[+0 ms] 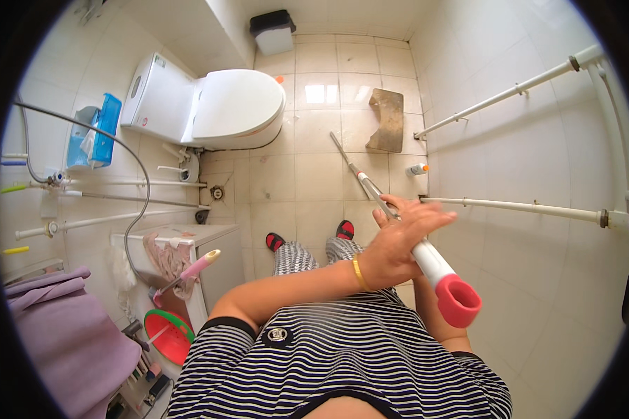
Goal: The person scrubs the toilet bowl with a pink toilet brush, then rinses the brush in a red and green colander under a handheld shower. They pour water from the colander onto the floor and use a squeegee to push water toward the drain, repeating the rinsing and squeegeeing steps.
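Observation:
A long-handled floor tool with a white-and-grey pole (432,260), a red-pink grip end and a thin straight head (340,146) slants over the tiled floor; whether it is a squeegee or a flat mop cannot be told. My left hand (401,241), below a yellow bracelet, lies across the pole with its fingers stretched out and blurred. Under it, my right hand (381,214) is mostly hidden; its visible fingers are around the pole. The red grip end sticks out towards my right forearm.
The toilet (236,105) stands at the left front, a waste bin (274,39) beyond it. A brown stool (390,120) and a bottle (415,169) are by the right wall. Pipes (529,208) run along the walls. At left are a white cabinet or appliance (220,262) and a red basket (170,343).

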### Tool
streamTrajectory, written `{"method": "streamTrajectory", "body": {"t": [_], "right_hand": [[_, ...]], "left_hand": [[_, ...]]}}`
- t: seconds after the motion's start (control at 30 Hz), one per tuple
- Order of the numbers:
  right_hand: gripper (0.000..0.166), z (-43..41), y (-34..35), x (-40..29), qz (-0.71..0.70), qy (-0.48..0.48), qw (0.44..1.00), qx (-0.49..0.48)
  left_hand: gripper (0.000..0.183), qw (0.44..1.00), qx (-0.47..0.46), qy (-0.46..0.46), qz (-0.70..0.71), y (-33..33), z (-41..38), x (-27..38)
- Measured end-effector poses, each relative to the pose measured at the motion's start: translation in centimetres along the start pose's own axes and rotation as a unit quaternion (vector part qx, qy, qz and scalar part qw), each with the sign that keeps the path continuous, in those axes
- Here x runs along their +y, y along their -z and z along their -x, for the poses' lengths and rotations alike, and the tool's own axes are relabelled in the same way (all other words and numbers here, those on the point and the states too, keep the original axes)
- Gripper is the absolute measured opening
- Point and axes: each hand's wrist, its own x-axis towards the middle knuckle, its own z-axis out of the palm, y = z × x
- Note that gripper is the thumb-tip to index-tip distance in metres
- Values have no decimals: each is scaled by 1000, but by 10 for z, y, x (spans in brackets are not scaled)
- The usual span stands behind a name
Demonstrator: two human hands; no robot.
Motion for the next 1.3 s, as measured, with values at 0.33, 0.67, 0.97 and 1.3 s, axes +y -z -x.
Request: {"method": "streamTrajectory", "body": {"t": [0.33,0.67,0.97,1.3], "right_hand": [[27,-75,16,30,-65,-37,992,97],[39,-306,22,22,-641,-235,723,-105],[11,-524,-1,84,-413,-370,832,5],[9,-649,-39,154,-453,-449,770,2]], "left_hand": [[21,985,-54,-146,-72,-45,-95,-3],[19,958,-155,-217,-103,70,-210,-123],[22,985,-121,-127,1,163,-344,-280],[21,999,2,-5,42,213,-388,-354]]}}
